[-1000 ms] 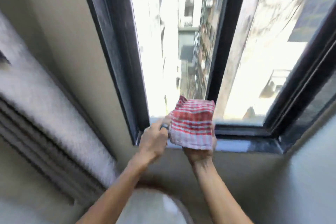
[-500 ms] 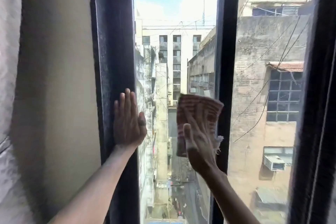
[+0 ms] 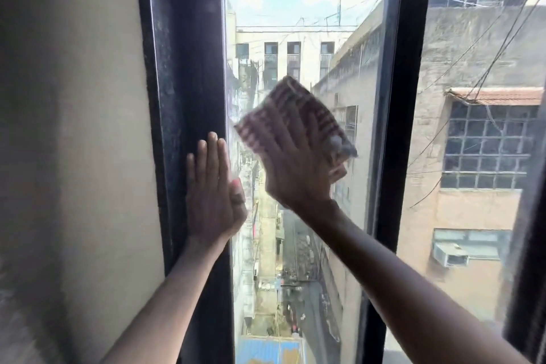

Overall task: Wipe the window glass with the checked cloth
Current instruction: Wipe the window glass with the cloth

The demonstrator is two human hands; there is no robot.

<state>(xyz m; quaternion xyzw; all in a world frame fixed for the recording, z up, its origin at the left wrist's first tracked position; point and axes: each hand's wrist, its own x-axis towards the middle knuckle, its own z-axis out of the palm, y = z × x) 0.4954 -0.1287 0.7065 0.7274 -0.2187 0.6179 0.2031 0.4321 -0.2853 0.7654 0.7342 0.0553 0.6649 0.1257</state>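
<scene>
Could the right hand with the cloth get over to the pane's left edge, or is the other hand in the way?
Probably yes. The right hand presses the checked cloth flat on the glass; the left hand rests mostly on the dark frame, its thumb side overlapping the edge.

Right hand (image 3: pixel 298 165) presses checked cloth (image 3: pixel 298 115) flat on glass (image 3: pixel 298 9) (blurred); left hand (image 3: pixel 212 195) on frame (image 3: pixel 183 68).

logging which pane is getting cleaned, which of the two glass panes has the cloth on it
The narrow left pane, between the two dark uprights. The right hand presses the checked cloth flat on it; the right pane is untouched.
</scene>
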